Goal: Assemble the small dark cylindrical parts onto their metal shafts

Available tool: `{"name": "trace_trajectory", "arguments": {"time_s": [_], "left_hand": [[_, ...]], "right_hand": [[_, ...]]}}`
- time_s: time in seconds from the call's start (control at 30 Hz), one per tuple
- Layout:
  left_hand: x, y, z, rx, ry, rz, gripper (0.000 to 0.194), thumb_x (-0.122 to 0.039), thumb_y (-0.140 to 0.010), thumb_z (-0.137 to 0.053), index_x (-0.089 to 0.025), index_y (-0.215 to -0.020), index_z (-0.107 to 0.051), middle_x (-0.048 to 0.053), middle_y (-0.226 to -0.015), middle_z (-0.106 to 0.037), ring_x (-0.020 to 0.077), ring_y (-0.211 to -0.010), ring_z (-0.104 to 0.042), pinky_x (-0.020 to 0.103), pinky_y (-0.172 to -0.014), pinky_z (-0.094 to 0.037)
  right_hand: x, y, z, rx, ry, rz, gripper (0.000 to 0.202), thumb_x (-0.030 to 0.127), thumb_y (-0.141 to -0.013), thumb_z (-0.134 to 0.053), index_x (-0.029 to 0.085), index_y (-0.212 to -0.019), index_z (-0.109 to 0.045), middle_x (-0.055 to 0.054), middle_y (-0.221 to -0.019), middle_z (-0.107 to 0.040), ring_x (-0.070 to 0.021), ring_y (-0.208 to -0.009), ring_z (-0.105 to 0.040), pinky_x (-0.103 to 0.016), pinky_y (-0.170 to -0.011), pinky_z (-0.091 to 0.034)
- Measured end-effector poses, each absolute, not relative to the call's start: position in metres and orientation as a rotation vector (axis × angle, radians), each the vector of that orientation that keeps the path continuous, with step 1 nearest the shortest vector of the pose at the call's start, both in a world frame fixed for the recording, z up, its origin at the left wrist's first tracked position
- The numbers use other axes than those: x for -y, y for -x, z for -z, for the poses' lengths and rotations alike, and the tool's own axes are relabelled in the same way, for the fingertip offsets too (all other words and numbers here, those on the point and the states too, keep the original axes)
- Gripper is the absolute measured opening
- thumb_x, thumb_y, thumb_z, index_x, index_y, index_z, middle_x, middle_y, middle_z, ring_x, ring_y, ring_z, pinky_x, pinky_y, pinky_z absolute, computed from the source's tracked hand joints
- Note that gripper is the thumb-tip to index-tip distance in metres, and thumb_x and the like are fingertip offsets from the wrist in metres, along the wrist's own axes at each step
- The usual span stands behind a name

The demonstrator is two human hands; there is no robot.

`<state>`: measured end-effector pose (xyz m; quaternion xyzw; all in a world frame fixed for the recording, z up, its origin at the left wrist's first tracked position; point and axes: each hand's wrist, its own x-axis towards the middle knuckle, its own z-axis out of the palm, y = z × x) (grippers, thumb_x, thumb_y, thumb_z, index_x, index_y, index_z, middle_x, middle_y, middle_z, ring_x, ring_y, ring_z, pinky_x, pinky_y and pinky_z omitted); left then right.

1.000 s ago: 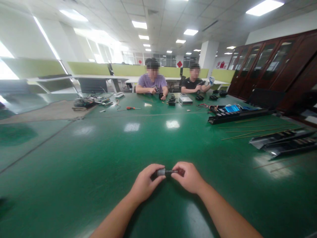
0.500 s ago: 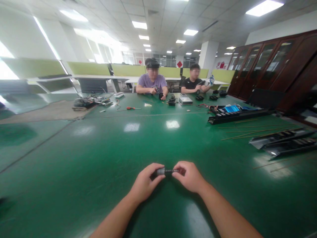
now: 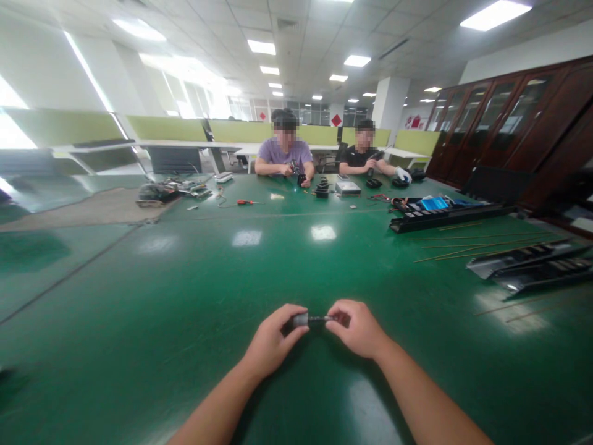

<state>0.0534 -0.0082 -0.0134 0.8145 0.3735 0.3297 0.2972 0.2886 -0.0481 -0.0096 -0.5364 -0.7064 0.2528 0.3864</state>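
Observation:
Low over the green table (image 3: 194,278), a small grey-and-black cylinder (image 3: 301,319) with a thin dark rod (image 3: 317,320) lies level between my hands. My left hand (image 3: 270,345) is closed around the cylinder, thumb and fingers on its sides. At the other end, my right hand (image 3: 359,330) pinches the tip of the rod between thumb and fingers. My fingers cover both ends, so whether the rod and cylinder are one piece I cannot tell.
Black metal channels (image 3: 532,272) and thin rods (image 3: 482,245) lie to the right. Across the table, a red screwdriver (image 3: 245,203) lies near a pile of parts (image 3: 160,190). Two people sit opposite, a purple sleeve (image 3: 265,157) and a white-gloved hand (image 3: 403,175) among what shows.
My right hand has shifted slightly right along the rod, while my left hand stays put. Across the table, a co-worker's gloved hand has come down to the black parts.

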Motion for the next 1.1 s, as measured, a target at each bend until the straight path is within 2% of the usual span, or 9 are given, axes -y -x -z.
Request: {"name": "trace_trajectory", "arguments": {"time_s": [0.53, 0.67, 0.77, 0.87, 0.93, 1.1], "left_hand": [[0.007, -0.053, 0.015, -0.996, -2.149, -0.868, 0.027, -0.033, -0.088, -0.064, -0.023, -0.112, -0.065, 0.006, -0.107, -0.068, 0.0216, -0.097, -0.064, 0.035, -0.089, -0.052], [0.007, -0.054, 0.013, -1.025, -2.132, -0.861, 0.026, -0.034, -0.087, -0.064, -0.023, -0.112, -0.066, 0.006, -0.104, -0.069, 0.0209, -0.092, -0.064, 0.034, -0.084, -0.053], [0.005, -0.054, 0.012, -1.082, -2.088, -0.895, 0.028, -0.037, -0.086, -0.065, -0.023, -0.109, -0.067, 0.006, -0.103, -0.070, 0.0213, -0.088, -0.065, 0.034, -0.079, -0.053], [0.003, -0.052, 0.011, -1.125, -1.958, -0.920, 0.030, -0.039, -0.082, -0.069, -0.020, -0.104, -0.067, 0.006, -0.097, -0.071, 0.0217, -0.084, -0.066, 0.035, -0.079, -0.053], [0.000, -0.051, 0.011, -1.105, -1.805, -0.963, 0.030, -0.040, -0.079, -0.072, -0.018, -0.099, -0.065, 0.005, -0.092, -0.070, 0.0213, -0.084, -0.067, 0.034, -0.079, -0.053], [-0.007, -0.046, 0.010, -1.047, -1.462, -1.147, 0.034, -0.039, -0.074, -0.077, -0.018, -0.081, -0.051, 0.000, -0.076, -0.064, 0.0158, -0.064, -0.064, 0.027, -0.062, -0.052]], "right_hand": [[0.047, -0.294, 0.010, 1.831, 1.362, -0.598, 0.001, 0.020, -0.078, -0.069, 0.019, -0.079, -0.070, -0.001, -0.071, -0.067, -0.0160, -0.065, -0.059, -0.026, -0.063, -0.044], [0.047, -0.298, 0.008, 1.835, 1.361, -0.585, 0.002, 0.021, -0.079, -0.069, 0.020, -0.080, -0.070, -0.002, -0.073, -0.068, -0.0163, -0.066, -0.060, -0.026, -0.064, -0.044], [0.046, -0.305, 0.008, 1.760, 1.360, -0.614, 0.013, 0.030, -0.086, -0.063, 0.019, -0.082, -0.068, -0.002, -0.072, -0.067, -0.0157, -0.065, -0.059, -0.026, -0.063, -0.043], [0.041, -0.313, 0.013, 1.578, 1.344, -0.761, 0.040, 0.042, -0.100, -0.039, 0.018, -0.077, -0.062, 0.002, -0.054, -0.054, -0.0130, -0.051, -0.050, -0.024, -0.056, -0.039], [0.037, -0.316, 0.020, 1.442, 1.305, -0.855, 0.048, 0.051, -0.100, -0.036, 0.018, -0.071, -0.056, 0.004, -0.050, -0.044, -0.0120, -0.047, -0.043, -0.023, -0.050, -0.033], [0.025, -0.316, 0.036, 1.374, 1.251, -0.915, 0.055, 0.061, -0.096, -0.036, 0.020, -0.059, -0.043, 0.004, -0.053, -0.040, -0.0111, -0.049, -0.038, -0.024, -0.049, -0.030]]}}
